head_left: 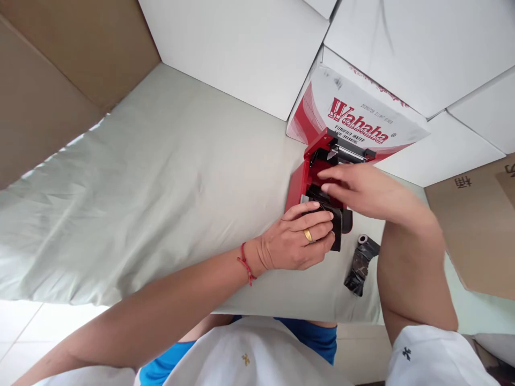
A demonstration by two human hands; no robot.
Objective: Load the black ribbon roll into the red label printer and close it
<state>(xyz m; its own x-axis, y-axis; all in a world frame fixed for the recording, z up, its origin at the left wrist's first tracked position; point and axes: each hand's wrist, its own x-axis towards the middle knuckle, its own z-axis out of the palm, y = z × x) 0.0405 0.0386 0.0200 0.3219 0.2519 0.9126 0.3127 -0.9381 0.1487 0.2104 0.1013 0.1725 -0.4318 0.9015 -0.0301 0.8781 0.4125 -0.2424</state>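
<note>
A red and black machine (296, 185), which looks like a small label printer, stands on the covered table with its lid (350, 147) raised. My left hand (301, 236), wearing a ring, is closed over the machine's front edge and grips a strip of black film (337, 230) hanging there. Above the open interior, my right hand (362, 187) reaches in from the right. Its thumb and forefinger are apart, close to dark parts inside, and nothing shows between them. A crumpled black film roll (358, 268) with a pale core lies on the table to the right.
Behind the machine stands a white and red Wahaha water carton (358, 107), against large white boxes (241, 48). Brown cardboard boxes (475, 230) flank the right side, and brown cardboard (76, 64) the left. A pale, wrinkled cloth (161, 177) covers the table.
</note>
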